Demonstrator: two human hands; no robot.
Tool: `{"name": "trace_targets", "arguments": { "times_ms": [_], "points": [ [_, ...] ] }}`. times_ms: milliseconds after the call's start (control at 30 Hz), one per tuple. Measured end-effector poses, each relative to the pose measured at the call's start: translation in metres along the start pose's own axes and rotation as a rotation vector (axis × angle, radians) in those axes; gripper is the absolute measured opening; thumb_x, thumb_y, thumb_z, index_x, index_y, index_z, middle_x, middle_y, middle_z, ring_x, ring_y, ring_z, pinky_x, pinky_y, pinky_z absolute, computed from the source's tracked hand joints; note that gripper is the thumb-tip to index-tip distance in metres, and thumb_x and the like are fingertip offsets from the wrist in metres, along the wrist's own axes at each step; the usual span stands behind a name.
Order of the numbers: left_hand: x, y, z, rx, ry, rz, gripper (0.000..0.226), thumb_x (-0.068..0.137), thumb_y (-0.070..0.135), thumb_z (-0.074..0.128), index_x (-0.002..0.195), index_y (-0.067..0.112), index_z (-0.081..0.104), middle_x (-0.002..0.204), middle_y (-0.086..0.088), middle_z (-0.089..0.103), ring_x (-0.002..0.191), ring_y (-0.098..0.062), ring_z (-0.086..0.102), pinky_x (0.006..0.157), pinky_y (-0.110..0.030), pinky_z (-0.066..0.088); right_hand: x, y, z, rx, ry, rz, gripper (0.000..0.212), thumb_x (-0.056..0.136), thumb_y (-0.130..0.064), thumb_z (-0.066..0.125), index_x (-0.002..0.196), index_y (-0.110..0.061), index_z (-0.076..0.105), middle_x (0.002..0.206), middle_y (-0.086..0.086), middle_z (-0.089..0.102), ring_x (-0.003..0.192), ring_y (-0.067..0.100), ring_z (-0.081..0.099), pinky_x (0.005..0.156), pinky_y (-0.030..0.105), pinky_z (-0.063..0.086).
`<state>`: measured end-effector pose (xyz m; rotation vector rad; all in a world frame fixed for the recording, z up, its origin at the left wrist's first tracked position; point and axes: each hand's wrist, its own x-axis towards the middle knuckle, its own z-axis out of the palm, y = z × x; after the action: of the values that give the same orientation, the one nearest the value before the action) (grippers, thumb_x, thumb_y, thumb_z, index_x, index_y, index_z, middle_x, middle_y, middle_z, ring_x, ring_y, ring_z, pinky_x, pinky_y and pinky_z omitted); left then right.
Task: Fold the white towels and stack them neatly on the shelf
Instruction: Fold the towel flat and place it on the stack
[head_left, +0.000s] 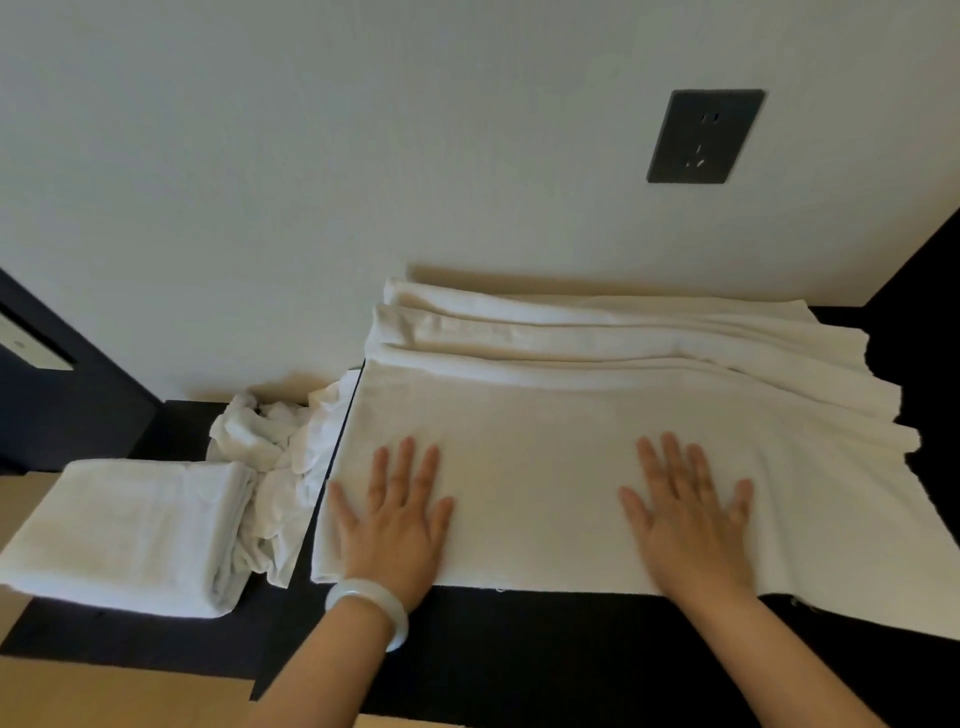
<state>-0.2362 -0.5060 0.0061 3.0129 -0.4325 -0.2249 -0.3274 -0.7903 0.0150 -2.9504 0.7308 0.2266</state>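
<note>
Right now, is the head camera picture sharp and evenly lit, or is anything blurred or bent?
Head view: soft overall, weave of the spread towel barely resolved; left hand and right hand slightly smeared; wide-angle distortion tilts the wall socket; light warm and fairly even, soft shadow on the wall behind the towel; no glare.

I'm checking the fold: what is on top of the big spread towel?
The left hand and right hand rest flat on the towel, fingers spread. Whatever lies beneath the towel is covered; only the dark surface shows around it.
</note>
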Motion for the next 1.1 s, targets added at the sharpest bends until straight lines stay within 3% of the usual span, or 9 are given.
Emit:
{"name": "trace_targets", "arguments": {
  "times_ms": [200, 300, 433, 600, 700, 767, 867, 1000, 1100],
  "points": [
    [-0.010, -0.024, -0.016, -0.015, -0.048, -0.155, 0.069, 0.084, 0.065, -0.019, 0.146, 0.037, -0.028, 0.157, 0.006, -0.030, 0.146, -0.020, -0.027, 0.117, -0.060, -0.006, -0.009, 0.018, -0.008, 0.015, -0.107, 0.183, 0.074, 0.082, -0.064, -0.016, 0.150, -0.037, -0.026, 0.160, -0.006, -0.027, 0.149, 0.022, -0.021, 0.112, 0.071, -0.004],
    [-0.003, 0.031, -0.022, -0.006, 0.036, 0.020, 0.077, 0.078, 0.060, -0.025, 0.148, 0.029, -0.023, 0.156, 0.000, -0.030, 0.146, -0.026, -0.025, 0.117, -0.054, -0.014, -0.006, 0.012, -0.007, 0.025, -0.116, 0.194, 0.070, 0.089, -0.063, -0.009, 0.151, -0.033, -0.024, 0.161, -0.003, -0.026, 0.149, 0.026, -0.021, 0.111, 0.072, -0.005],
    [0.012, 0.130, -0.016, -0.031, -0.001, 0.406, 0.070, 0.097, 0.054, -0.012, 0.155, 0.026, 0.015, 0.163, -0.006, 0.008, 0.149, -0.027, 0.007, 0.115, -0.051, 0.001, -0.005, 0.012, -0.007, 0.039, -0.104, 0.203, 0.068, 0.095, -0.062, -0.001, 0.150, -0.032, -0.027, 0.158, -0.004, -0.031, 0.147, 0.026, -0.025, 0.110, 0.071, -0.012],
    [0.025, 0.177, 0.009, 0.043, -0.011, 0.549, 0.067, 0.089, 0.057, -0.019, 0.152, 0.035, -0.011, 0.159, 0.004, -0.022, 0.147, -0.022, -0.019, 0.117, -0.054, -0.012, -0.017, 0.033, -0.004, 0.092, -0.067, 0.145, 0.087, 0.068, -0.074, -0.030, 0.146, -0.037, -0.029, 0.153, -0.010, -0.034, 0.147, 0.017, -0.025, 0.113, 0.060, -0.016],
    [0.026, 0.169, 0.017, 0.077, -0.013, 0.535, 0.060, 0.102, 0.051, 0.004, 0.151, 0.029, 0.030, 0.158, -0.001, 0.028, 0.144, -0.026, 0.028, 0.109, -0.055, 0.014, -0.030, 0.095, -0.003, 0.124, 0.036, 0.250, 0.078, 0.079, -0.070, -0.024, 0.149, -0.035, -0.024, 0.161, -0.007, -0.022, 0.148, 0.011, -0.020, 0.120, 0.046, -0.013],
    [0.027, 0.167, 0.021, 0.089, -0.019, 0.531, 0.058, 0.103, 0.050, 0.011, 0.149, 0.026, 0.037, 0.154, 0.000, 0.038, 0.140, -0.025, 0.036, 0.108, -0.054, 0.015, -0.036, 0.142, -0.009, 0.145, 0.035, 0.401, 0.064, 0.092, -0.061, -0.005, 0.148, -0.035, -0.024, 0.163, -0.005, -0.019, 0.149, 0.013, -0.018, 0.121, 0.049, -0.010],
    [0.028, 0.166, 0.022, 0.058, 0.018, 0.532, 0.061, 0.102, 0.052, 0.009, 0.153, 0.024, 0.027, 0.157, 0.002, 0.029, 0.144, -0.023, 0.027, 0.112, -0.052, 0.007, -0.034, 0.175, -0.021, 0.123, -0.010, 0.542, 0.066, 0.098, -0.059, 0.006, 0.152, -0.030, -0.018, 0.164, -0.001, -0.013, 0.150, 0.019, -0.013, 0.120, 0.055, -0.007],
    [0.027, 0.165, 0.019, 0.030, 0.019, 0.541, 0.066, 0.097, 0.057, -0.006, 0.155, 0.028, 0.002, 0.162, 0.004, 0.000, 0.149, -0.023, 0.000, 0.115, -0.049, -0.007, -0.037, 0.157, -0.017, 0.135, 0.061, 0.280, 0.067, 0.096, -0.059, 0.006, 0.155, -0.033, -0.012, 0.163, -0.006, -0.015, 0.148, 0.011, -0.019, 0.120, 0.045, -0.016],
    [0.028, 0.163, 0.016, 0.002, 0.037, 0.582, 0.071, 0.091, 0.061, -0.014, 0.154, 0.029, -0.005, 0.161, 0.006, -0.009, 0.149, -0.023, -0.008, 0.114, -0.048, -0.011, -0.032, 0.151, -0.016, 0.135, 0.013, 0.340, 0.068, 0.097, -0.060, 0.006, 0.154, -0.030, -0.015, 0.163, -0.005, -0.017, 0.149, 0.013, -0.017, 0.121, 0.049, -0.011]
  ]
}}
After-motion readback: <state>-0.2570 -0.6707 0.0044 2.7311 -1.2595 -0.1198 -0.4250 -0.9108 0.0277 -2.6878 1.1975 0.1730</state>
